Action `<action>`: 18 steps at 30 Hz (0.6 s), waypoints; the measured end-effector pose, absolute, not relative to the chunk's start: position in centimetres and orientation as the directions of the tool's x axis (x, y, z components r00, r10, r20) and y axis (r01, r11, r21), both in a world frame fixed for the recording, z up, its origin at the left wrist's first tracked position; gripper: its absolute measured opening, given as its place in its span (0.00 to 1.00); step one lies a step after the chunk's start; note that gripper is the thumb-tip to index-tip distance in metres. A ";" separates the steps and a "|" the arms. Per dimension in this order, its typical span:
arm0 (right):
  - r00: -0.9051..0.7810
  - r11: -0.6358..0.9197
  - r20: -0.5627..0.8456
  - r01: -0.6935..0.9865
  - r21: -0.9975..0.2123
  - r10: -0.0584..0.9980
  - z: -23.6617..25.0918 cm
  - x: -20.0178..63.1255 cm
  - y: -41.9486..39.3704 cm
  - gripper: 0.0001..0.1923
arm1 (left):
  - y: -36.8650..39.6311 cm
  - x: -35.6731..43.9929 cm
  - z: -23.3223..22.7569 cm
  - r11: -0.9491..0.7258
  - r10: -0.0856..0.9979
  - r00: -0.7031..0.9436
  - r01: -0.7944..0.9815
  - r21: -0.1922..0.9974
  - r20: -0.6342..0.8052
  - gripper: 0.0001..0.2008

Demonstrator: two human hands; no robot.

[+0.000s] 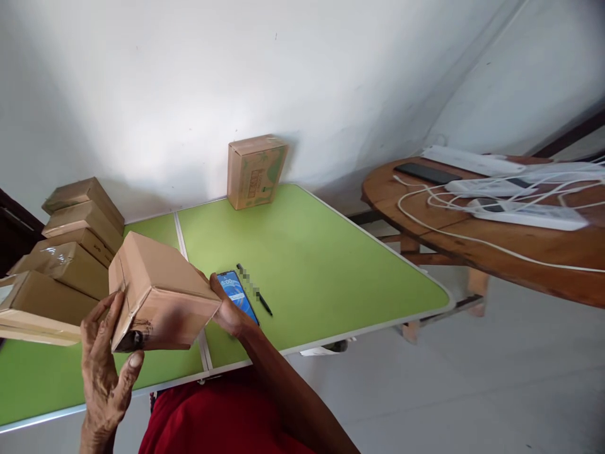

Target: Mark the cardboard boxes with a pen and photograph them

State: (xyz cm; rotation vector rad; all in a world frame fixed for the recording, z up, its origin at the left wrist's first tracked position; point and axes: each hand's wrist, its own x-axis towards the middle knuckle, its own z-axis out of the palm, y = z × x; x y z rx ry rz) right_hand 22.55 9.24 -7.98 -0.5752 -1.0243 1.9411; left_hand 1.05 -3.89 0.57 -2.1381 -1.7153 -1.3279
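Above the green table [307, 252], a cardboard box [158, 293] is gripped between the left hand [106, 372] and right hand [227, 309], fingers curled around its ends; if tilted further, it could be dropped onto the phone [239, 296].

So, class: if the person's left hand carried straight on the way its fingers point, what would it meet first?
The left hand points up along the near end of the cardboard box it already touches. Past that, the stack of boxes at the table's left is probably next, though depth is unclear.
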 end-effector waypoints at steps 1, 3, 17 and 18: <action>-0.552 -0.314 0.000 -0.474 -0.823 0.834 -7.9 22.7 9.2 0.56 | -3.8 1.1 0.5 -0.349 0.744 -0.037 0.830 0.435 0.667 0.36; -0.594 -0.343 0.008 -0.476 -0.810 0.804 -7.9 22.9 9.1 0.56 | -3.5 1.4 0.5 -0.326 0.729 -0.091 0.825 0.462 0.678 0.40; -0.803 -0.515 0.000 -0.383 -0.767 0.596 -7.5 24.5 8.2 0.61 | 1.8 0.6 2.9 -0.304 0.754 -0.132 0.799 0.520 0.644 0.32; -0.800 -0.496 0.000 -0.372 -0.785 0.600 -7.6 24.9 8.3 0.58 | 2.1 0.4 2.9 -0.288 0.764 -0.137 0.802 0.524 0.631 0.30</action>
